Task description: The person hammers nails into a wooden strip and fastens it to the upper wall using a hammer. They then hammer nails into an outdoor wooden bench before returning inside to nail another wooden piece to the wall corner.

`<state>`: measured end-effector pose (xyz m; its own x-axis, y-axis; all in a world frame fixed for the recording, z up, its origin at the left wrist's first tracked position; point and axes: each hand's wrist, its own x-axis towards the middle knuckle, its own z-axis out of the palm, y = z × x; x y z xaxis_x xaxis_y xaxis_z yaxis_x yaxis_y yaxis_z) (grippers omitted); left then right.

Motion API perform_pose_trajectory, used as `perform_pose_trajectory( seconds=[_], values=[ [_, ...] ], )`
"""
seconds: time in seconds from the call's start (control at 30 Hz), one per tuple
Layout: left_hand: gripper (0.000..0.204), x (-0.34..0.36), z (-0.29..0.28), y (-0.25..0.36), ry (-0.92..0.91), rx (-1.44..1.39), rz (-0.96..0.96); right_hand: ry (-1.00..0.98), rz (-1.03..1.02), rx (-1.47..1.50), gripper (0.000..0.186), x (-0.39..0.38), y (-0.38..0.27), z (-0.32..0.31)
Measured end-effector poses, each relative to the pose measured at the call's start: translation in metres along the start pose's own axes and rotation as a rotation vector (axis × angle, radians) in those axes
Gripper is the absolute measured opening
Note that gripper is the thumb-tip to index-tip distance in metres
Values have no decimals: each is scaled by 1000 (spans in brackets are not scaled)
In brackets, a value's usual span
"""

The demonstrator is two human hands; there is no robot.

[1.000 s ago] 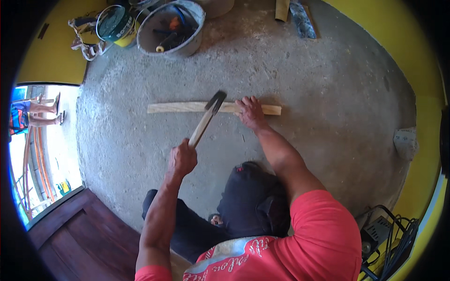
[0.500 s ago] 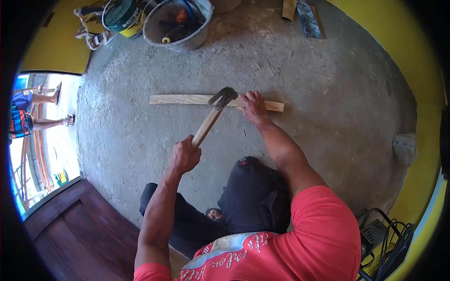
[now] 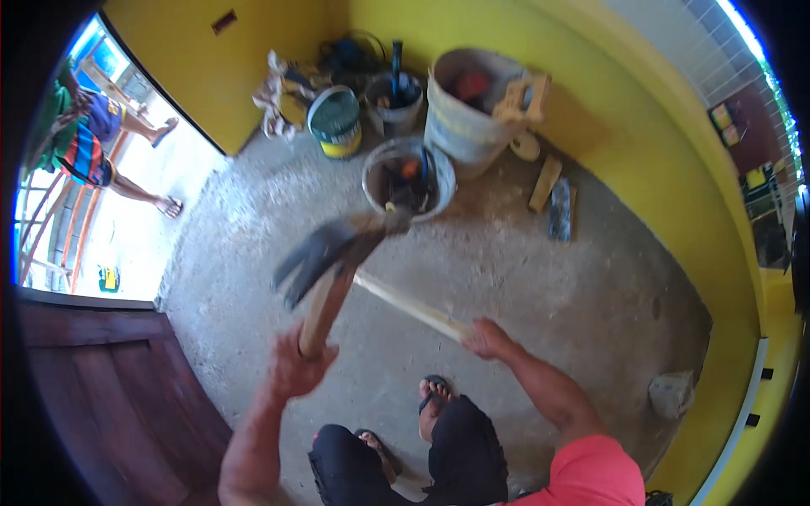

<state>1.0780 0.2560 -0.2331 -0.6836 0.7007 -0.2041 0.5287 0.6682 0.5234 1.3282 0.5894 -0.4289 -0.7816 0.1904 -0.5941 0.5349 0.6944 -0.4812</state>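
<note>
My left hand (image 3: 299, 363) is closed round the wooden handle of a claw hammer (image 3: 326, 314). The hammer is raised close to the view, its dark metal head up and its claw pointing left, slightly blurred. A narrow strip of pale wood (image 3: 413, 309) is gripped at its near right end by my right hand (image 3: 492, 339). The strip slants away toward the upper left above the concrete floor, its far end passing near the hammer handle. The hammer head partly covers the rim of a grey basin of tools (image 3: 447, 181).
By the yellow wall stand a large bucket (image 3: 460, 126) with a wooden saw handle, a green pail (image 3: 336, 118) and a smaller bucket (image 3: 395, 114). Two short boards (image 3: 546, 184) lie right of them. A dark wooden door (image 3: 126, 379) is at left; another person's legs (image 3: 135, 181) show outside.
I have risen from sitting or kneeling, and more of the room shows. The wood strip has come up off the floor in my right hand. The hammer has been lifted in my left.
</note>
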Motion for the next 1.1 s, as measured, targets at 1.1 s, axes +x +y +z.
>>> perform_pose_trajectory(
  seconds=[1.1],
  values=[
    [16, 155, -385, 151, 126, -998, -433, 1509, -309, -899, 42, -181, -391, -846]
  ],
)
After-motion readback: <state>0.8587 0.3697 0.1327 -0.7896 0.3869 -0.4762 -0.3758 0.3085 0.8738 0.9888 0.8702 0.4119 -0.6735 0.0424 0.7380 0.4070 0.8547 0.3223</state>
